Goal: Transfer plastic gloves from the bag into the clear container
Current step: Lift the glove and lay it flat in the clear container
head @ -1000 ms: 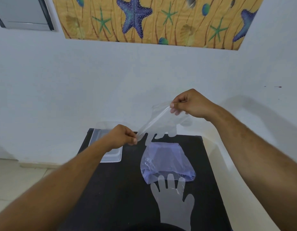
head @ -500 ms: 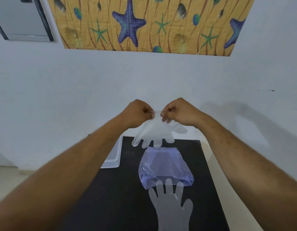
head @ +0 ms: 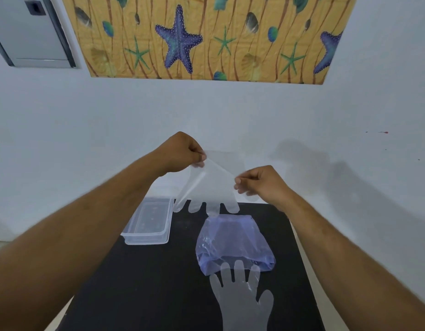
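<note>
Behind everything, a white wall (head: 87,130) fills most of the view, with a yellow starfish-patterned cloth (head: 206,37) hung across its top and a grey panel (head: 27,32) at the upper left. Below it stands a black table (head: 139,283), pushed up to the wall. On the table's middle lies a bluish plastic bag (head: 233,242), crumpled and partly see-through. Just left of it, apart from it, sits the clear container (head: 150,222), open at the top. Near the front edge a flat glove (head: 242,304) lies with its fingertips overlapping the bag's near edge. Above the table's far end, both forearms reach forward, and the left one crosses in front of the container's near left corner. The left hand (head: 182,152) and the right hand (head: 261,182) are each closed in a pinch on the cuff of a held glove (head: 209,189), spreading it; its fingers hang down towards the bag.
</note>
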